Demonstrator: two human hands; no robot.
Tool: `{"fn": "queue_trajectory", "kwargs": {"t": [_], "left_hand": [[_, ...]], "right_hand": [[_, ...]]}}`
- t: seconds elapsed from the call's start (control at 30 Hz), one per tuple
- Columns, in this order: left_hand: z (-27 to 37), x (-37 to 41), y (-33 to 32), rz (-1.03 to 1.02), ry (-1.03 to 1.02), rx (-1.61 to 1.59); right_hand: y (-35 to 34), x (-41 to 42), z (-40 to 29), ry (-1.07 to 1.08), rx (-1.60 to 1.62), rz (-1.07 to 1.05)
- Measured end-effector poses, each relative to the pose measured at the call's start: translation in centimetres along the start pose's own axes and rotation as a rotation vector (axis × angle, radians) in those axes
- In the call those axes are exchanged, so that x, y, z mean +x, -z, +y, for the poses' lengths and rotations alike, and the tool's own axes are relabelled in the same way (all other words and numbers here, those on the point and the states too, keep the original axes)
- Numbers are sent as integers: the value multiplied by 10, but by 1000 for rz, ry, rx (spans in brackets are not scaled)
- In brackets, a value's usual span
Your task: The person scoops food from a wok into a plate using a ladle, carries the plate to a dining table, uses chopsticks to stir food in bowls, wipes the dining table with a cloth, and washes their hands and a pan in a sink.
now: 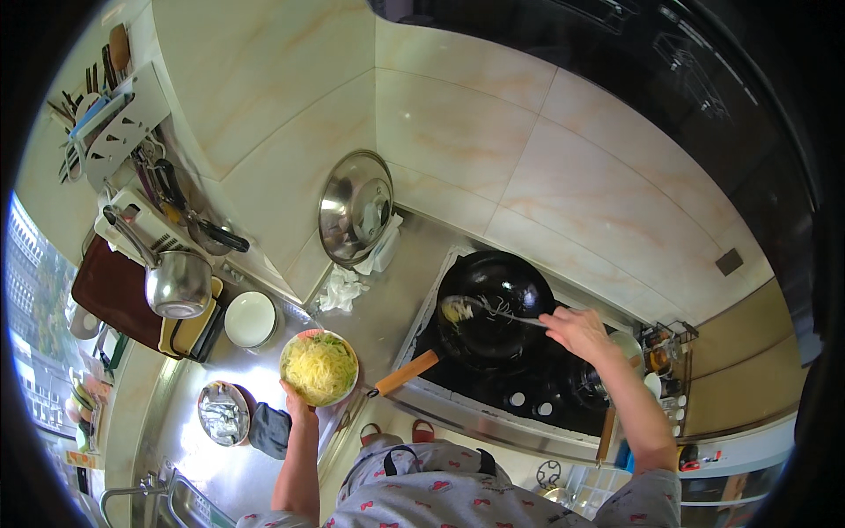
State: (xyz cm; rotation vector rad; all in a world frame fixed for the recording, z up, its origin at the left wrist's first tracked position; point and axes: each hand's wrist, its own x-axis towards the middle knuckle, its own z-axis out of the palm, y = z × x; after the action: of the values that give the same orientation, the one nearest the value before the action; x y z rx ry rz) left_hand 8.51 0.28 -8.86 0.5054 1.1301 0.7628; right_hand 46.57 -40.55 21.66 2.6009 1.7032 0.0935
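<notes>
My left hand (pixel 297 397) grips the near rim of a round bowl (pixel 357 373) heaped with pale yellow shreds (pixel 320 366), with some green shreds at its right side. In my right hand (pixel 581 331) is the handle of a metal spatula or ladle (pixel 521 319), whose head (pixel 460 308) carries more yellow shreds inside a black wok (pixel 498 277). A few pale strands lie on the wok's inner surface. The wok sits on a black gas stove (pixel 488 389), its wooden handle (pixel 406 373) pointing towards the bowl.
A domed metal lid (pixel 355 208) leans in the corner, above crumpled white paper (pixel 342 289). White plates (pixel 250 319), a dish of silvery pieces (pixel 224 414) and a dark cloth (pixel 270 430) lie on the steel counter. A saucepan (pixel 178 284) hangs at left. Seasoning jars (pixel 660 356) stand right of the stove.
</notes>
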Motion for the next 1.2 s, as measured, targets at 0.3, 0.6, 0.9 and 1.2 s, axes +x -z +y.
{"fn": "queue_trajectory", "kwargs": {"t": [0.3, 0.6, 0.9, 1.2], "left_hand": [[-23, 36, 47, 84, 44, -13], [8, 16, 30, 118, 234, 75], [35, -1, 44, 91, -42, 517], [49, -40, -73, -538, -279, 730]], "right_hand": [[38, 7, -11, -21, -399, -144], [2, 27, -56, -54, -342, -67], [30, -8, -71, -171, -339, -109], [-25, 30, -94, -477, -273, -106]]}}
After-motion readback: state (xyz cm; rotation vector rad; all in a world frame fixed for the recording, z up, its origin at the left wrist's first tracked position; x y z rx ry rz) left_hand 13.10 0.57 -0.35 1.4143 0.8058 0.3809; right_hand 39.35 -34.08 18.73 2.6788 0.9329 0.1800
